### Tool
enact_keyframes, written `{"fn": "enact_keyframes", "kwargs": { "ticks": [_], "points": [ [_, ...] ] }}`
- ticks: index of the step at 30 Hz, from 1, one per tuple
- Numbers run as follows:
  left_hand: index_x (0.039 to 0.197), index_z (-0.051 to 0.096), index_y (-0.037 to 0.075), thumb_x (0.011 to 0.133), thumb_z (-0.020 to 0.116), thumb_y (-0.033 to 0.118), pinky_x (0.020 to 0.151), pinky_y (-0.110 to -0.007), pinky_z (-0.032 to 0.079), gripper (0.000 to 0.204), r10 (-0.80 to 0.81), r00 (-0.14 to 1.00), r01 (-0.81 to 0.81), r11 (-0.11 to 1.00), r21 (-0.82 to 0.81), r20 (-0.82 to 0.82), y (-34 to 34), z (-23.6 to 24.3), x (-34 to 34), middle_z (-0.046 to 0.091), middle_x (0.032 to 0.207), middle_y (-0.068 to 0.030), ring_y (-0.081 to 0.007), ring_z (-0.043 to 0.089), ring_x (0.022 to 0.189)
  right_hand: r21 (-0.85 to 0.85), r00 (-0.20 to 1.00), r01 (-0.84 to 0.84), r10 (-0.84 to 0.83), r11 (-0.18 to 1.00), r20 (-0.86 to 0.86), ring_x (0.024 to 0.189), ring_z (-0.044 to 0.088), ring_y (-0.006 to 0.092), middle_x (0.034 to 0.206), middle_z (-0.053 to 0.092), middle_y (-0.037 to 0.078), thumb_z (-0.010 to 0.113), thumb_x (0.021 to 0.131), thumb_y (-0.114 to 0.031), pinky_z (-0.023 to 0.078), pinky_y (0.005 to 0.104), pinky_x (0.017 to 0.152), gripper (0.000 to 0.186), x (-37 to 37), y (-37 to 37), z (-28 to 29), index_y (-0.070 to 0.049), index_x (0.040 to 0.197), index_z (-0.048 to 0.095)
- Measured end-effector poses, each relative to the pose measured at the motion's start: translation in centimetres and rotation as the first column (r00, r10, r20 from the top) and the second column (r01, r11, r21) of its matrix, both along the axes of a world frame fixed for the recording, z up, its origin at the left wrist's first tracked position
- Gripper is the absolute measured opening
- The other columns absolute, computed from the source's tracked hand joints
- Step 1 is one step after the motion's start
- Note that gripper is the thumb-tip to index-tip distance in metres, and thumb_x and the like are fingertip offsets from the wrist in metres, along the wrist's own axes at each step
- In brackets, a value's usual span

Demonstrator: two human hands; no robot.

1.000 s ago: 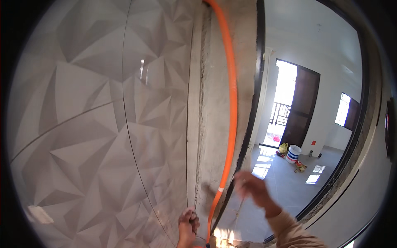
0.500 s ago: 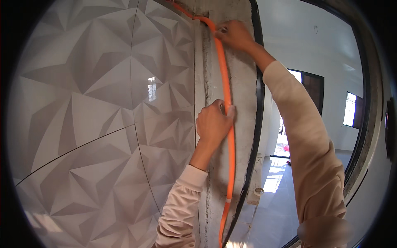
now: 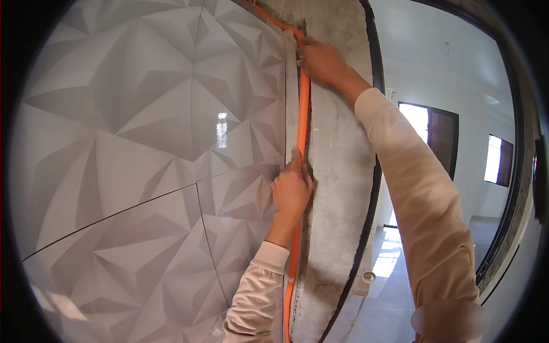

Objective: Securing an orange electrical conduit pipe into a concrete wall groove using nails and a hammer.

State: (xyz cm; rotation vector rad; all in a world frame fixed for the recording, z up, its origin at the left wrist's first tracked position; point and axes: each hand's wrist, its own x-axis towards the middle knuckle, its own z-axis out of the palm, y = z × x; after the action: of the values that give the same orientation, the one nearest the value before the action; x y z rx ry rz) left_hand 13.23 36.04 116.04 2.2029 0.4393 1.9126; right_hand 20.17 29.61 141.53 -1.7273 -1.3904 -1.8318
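While both hands, left hand (image 3: pixel 291 191) and right hand (image 3: pixel 321 60), press the orange pipe (image 3: pixel 302 114) into the wall groove (image 3: pixel 309 188), uneven pressure could spring it out.

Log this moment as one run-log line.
left hand: pressing orange conduit mid-wall | right hand: holding conduit higher up | beside: grey faceted tiles
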Motion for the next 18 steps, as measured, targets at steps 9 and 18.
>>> {"fn": "enact_keyframes", "kwargs": {
  "ticks": [9, 18],
  "points": [
    [0.120, 0.053, 0.004, 0.082, 0.059, 0.013, 0.058, -0.042, 0.047, 0.040, -0.256, 0.963, 0.248, 0.964, 0.098, 0.086, 1.3, -0.5, 1.1, 0.062, 0.075, -0.0150, -0.0328, 0.059, 0.062, -0.014, 0.998, 0.047, -0.046, 0.999, 0.037, 0.087, 0.061, 0.0309, 0.115, 0.057, 0.010, 0.064, 0.079, -0.027, 0.050, 0.0392, 0.073, 0.031, -0.3, -0.2, -1.1, -0.001, 0.095, 0.063],
    [0.120, 0.054, 0.003, 0.083, 0.056, 0.008, 0.064, -0.039, 0.048, 0.037, -0.153, 0.988, 0.153, 0.984, 0.087, -0.014, -0.4, 0.3, 0.5, 0.063, 0.076, -0.0207, -0.0356, 0.060, 0.065, -0.114, 0.994, 0.111, -0.109, 0.987, 0.023, 0.086, 0.062, 0.0294, 0.106, 0.058, 0.011, 0.073, 0.070, -0.029, 0.050, 0.0388, 0.071, 0.037, -1.6, -2.3, -2.1, 0.001, 0.089, 0.063]
  ]
}}
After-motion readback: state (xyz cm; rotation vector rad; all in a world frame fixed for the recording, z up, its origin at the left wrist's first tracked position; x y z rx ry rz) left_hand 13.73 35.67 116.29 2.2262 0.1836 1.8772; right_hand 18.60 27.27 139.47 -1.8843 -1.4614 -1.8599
